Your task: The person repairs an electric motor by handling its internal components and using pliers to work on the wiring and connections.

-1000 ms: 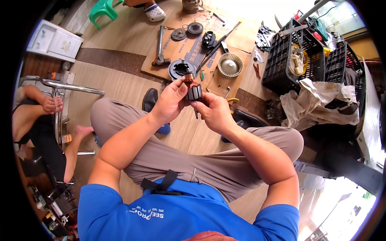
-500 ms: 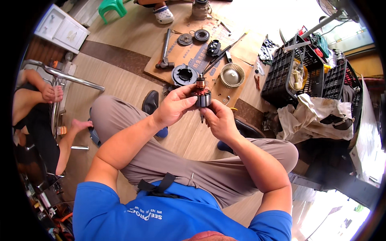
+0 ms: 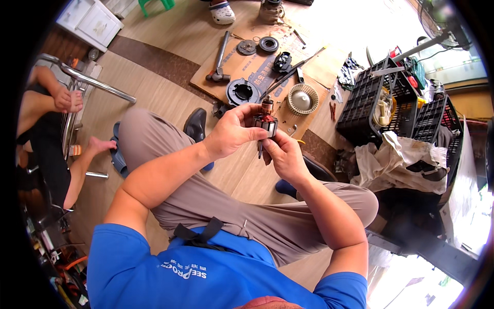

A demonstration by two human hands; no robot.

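Note:
A motor armature [image 3: 267, 122], with red-brown copper windings and a dark shaft, stands nearly upright between my hands. My left hand [image 3: 233, 132] is closed on its left side, thumb laid across the metal core. From the lower right, my right hand [image 3: 282, 152] pinches the bottom of the core by the shaft. Beyond the hands lie a round black motor housing [image 3: 243, 92] and a pale finned blower wheel [image 3: 303, 99], both on a flattened cardboard sheet [image 3: 206, 82].
A hammer [image 3: 220, 62], a black ring part [image 3: 268, 44] and a black bracket [image 3: 282, 62] lie on the cardboard. To the right stand black plastic crates [image 3: 360, 103] with a crumpled cloth [image 3: 401, 159]. Another person's bare foot [image 3: 100, 145] is at left, beside a metal chair [image 3: 92, 85].
The armature and both hands have shifted slightly right in the picture and the armature has turned a little. The whole view has also shifted, with the floor items sitting further right.

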